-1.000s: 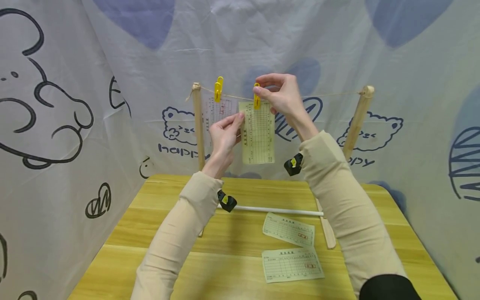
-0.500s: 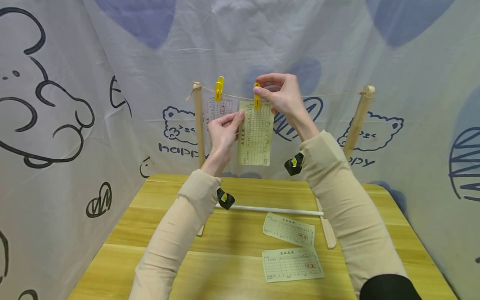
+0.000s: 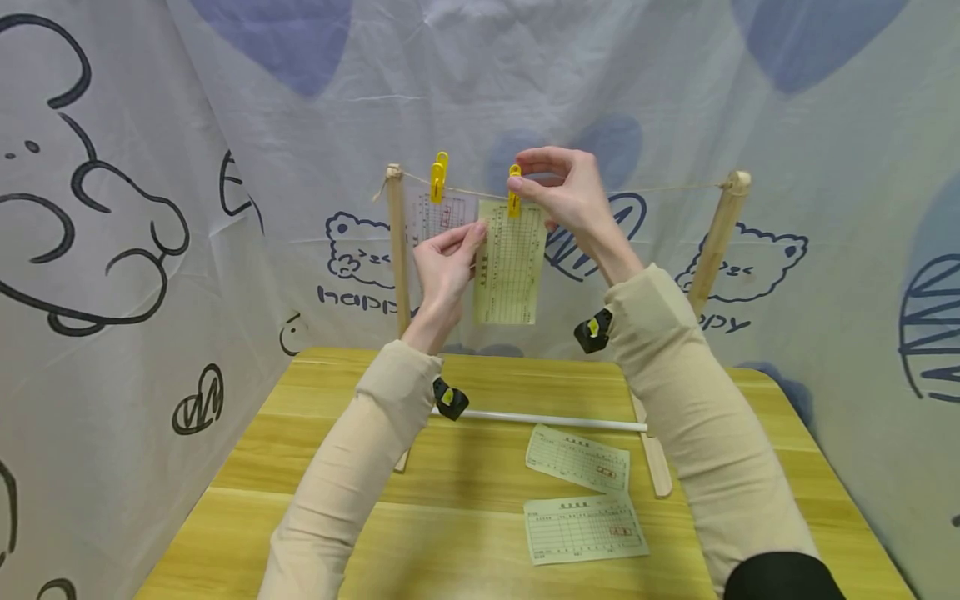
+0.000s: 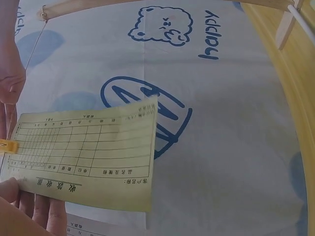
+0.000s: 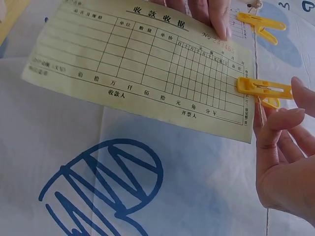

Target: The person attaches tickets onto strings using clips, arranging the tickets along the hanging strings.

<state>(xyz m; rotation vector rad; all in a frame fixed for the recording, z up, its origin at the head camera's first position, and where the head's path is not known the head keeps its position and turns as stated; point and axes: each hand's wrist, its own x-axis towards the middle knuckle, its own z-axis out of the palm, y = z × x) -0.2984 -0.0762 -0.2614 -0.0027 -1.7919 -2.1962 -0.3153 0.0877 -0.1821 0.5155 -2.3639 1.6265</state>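
Note:
A yellow-green receipt slip [image 3: 512, 271] hangs upright at the string [image 3: 637, 190], with a yellow clothespin [image 3: 514, 200] on its top edge. My left hand [image 3: 446, 265] pinches the slip's upper left edge between thumb and fingers; in the left wrist view the thumb lies near the clipped end. My right hand [image 3: 566, 187] is at the clothespin's handles, thumb tip against one of them and the other fingers bent behind. The right wrist view shows the clothespin [image 5: 261, 88] biting over the slip's printed end [image 5: 147, 69]. Left of it, a pinkish slip [image 3: 442, 215] hangs from a second clothespin [image 3: 438, 179].
Two wooden posts [image 3: 397, 250] [image 3: 716, 242] hold the string. Two more receipt slips [image 3: 577, 458] [image 3: 585, 530] lie on the wooden table [image 3: 300, 467], right of the middle. A white rod [image 3: 547, 421] runs low between the posts' feet. Behind hangs a printed cloth [image 3: 480, 83].
The slip's lower edge has swung a little to the left and away. My right hand has shifted very slightly right at the clothespin. My left hand has barely moved.

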